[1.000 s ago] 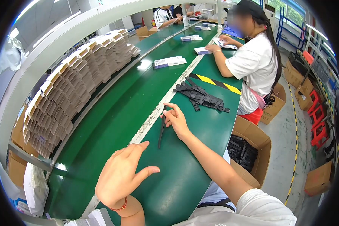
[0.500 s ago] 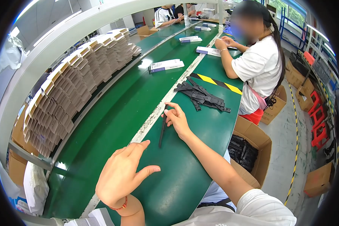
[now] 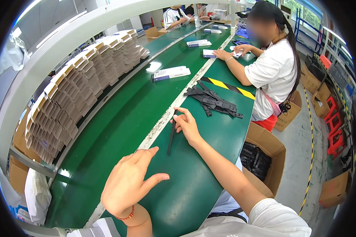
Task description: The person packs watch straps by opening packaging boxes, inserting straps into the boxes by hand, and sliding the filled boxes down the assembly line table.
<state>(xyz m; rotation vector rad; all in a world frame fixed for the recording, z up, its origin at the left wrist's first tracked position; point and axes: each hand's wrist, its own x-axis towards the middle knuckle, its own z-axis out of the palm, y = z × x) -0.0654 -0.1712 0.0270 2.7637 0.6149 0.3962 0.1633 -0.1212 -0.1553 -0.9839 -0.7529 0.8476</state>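
Note:
My right hand (image 3: pixel 186 125) pinches a thin black strap (image 3: pixel 171 139) near its upper end, and the strap's lower end hangs toward me over the green table. To the lower left, my left hand (image 3: pixel 131 179), with a red beaded bracelet at the wrist, has its fingers stretched out and its thumb apart. Nothing shows in it. Beyond my right hand lies a loose pile of black straps (image 3: pixel 213 102) on the green table (image 3: pixel 209 158).
A green conveyor (image 3: pixel 118 118) carries several flat white-and-purple boxes (image 3: pixel 171 74). Stacked open cartons (image 3: pixel 63 106) line its far side. A co-worker (image 3: pixel 271 63) sits ahead on the right. Beside me stands a cardboard box (image 3: pixel 279 162) holding black pieces (image 3: pixel 255 160).
The boxes on the conveyor have shifted slightly left. The co-worker's hands have moved down to a box at the table. My hands and the strap stay nearly still.

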